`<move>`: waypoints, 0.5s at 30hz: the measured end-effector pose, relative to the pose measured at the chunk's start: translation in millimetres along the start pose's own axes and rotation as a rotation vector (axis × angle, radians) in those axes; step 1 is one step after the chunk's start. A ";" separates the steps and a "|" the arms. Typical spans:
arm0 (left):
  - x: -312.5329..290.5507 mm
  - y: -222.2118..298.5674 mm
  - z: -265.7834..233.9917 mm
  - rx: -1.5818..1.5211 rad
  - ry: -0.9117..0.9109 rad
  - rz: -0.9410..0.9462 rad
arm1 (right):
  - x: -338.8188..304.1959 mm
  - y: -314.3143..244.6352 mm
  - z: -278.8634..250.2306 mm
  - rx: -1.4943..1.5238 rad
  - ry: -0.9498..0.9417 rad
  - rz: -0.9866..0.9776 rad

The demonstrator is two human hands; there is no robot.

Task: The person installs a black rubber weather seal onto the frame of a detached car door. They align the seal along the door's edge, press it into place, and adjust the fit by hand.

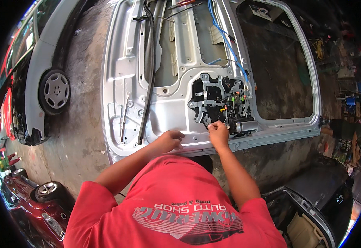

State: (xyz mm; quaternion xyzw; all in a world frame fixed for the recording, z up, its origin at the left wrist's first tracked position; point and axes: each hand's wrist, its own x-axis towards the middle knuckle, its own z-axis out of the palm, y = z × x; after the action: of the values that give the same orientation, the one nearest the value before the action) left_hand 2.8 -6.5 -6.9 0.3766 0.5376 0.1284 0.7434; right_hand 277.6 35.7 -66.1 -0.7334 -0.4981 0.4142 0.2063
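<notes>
A silver vehicle door (176, 115) lies flat before me, its inner side up. Set into its near right part is a black latch-and-motor mechanism (240, 105) with orange, green and yellow bits and a silver cylinder (245, 126). My right hand (219, 134) is pinched at the near left edge of this mechanism, on a thin black piece (205, 124) whose kind I cannot make out. Over the door's near edge, my left hand (172, 141) has loosely bent fingers, with nothing visible in them. A long black rubber strip (146, 95) runs along the door left of the mechanism.
Blue tubing (226, 33) and red-handled pliers (182, 4) lie toward the far side. A thin metal rod (125, 115) rests at the door's left. A silver car (44, 53) and a dark red car (35, 206) stand to the left, a dark car (312, 186) at lower right.
</notes>
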 end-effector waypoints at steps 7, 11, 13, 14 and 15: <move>7.1 32.6 31.3 0.347 -0.121 0.042 | -16.5 -43.3 20.3 0.624 -0.006 0.451; 17.8 47.5 48.5 0.657 -0.110 0.127 | -13.6 -39.7 26.0 0.809 -0.011 0.507; 24.5 44.6 47.6 0.765 -0.113 0.131 | -12.3 -36.3 26.3 0.869 -0.022 0.548; 30.0 40.4 45.0 0.836 -0.124 0.130 | -11.8 -35.8 26.9 0.897 -0.030 0.570; 35.1 36.7 42.5 0.907 -0.136 0.127 | -11.1 -35.4 27.8 0.914 -0.019 0.581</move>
State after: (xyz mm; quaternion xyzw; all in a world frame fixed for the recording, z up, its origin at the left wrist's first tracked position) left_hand 62.4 21.5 0.0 0.7036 0.4653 -0.0993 0.5278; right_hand 233.5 37.4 -52.2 -0.6726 -0.0460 0.6353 0.3767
